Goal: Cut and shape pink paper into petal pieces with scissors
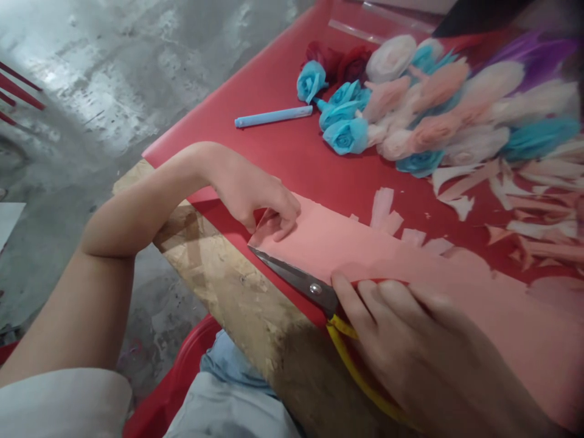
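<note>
Underneath everything, a red-covered tabletop (283, 140), with bare chipboard showing at the edge nearest the pink sheet's left corner. Lying flat on it, close to that near edge, the pink sheet (410, 267) itself: long and broad, running from left to far right.

Beyond the sheet, well apart from it, a heap of paper roses (433, 103) in blue, pale pink, white and dark red, seemingly finished.

On the sheet's near edge, toward its right, the right hand (429, 359), closed around yellow handles, fingers curled over and resting partly on the paper.

At the sheet's left corner, the left hand (255, 188), fingers bent, tips pinning the paper down, apparently gripping nothing.

Along the sheet's near edge, between the two hands, the scissors (301, 281), blades together, tip reaching the left corner.

Just past the sheet's far edge, loose paper scraps (502, 201): pink and whitish strips and offcuts.

Farther beyond the sheet, off toward its left end, a blue pen (272, 116), lying alone.

Judging by all this: plenty of flowers made and plenty of paper trimmed already. Looks largely uncut, though, this one sheet, with no slit visible across its surface and most of its cutting not yet done.
</note>
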The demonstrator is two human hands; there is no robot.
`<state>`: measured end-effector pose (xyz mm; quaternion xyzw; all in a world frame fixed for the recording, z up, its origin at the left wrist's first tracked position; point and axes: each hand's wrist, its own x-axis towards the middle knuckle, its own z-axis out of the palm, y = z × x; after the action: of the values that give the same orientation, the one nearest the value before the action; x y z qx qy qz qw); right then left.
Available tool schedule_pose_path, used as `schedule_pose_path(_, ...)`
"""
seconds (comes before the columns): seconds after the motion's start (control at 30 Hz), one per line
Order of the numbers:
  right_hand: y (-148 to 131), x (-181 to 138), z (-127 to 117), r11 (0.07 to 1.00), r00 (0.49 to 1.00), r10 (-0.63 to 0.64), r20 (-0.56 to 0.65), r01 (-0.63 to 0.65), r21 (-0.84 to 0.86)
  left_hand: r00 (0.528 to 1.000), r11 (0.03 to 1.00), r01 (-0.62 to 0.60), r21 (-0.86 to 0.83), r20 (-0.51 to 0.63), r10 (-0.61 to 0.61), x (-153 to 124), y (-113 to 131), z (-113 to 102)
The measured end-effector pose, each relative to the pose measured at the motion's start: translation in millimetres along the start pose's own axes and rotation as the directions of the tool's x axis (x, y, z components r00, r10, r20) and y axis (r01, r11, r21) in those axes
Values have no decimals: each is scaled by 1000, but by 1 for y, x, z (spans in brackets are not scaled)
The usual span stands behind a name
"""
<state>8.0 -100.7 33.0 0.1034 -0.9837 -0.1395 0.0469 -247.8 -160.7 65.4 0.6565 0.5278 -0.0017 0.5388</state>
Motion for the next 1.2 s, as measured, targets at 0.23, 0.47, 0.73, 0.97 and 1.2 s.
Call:
schedule_pose_path(0.23, -8, 9, 3, 995, 994, 100, -51, -101, -19, 999, 997, -31, 71, 31, 29, 1, -3, 0)
schedule_pose_path(0.47, -1, 16, 2, 999, 998, 31, -53, -32, -23, 998, 995, -54, 85, 34, 51, 1, -2, 1)
schedule_pose_path(0.73, -2, 15, 11, 997, 978, 69, -196, -62, 41, 998, 997, -21, 76, 60, 17, 2, 0, -1)
schedule_pose_path(0.97, 1, 10, 9, 999, 987, -29, -161, 34, 30, 998, 995, -8, 97, 57, 2, 1, -2, 0)
schedule_pose_path(1.2, -1, 7, 2, 999, 994, -7, -112, 3, -32, 998, 997, -40, 67, 56, 36, 1, -3, 1)
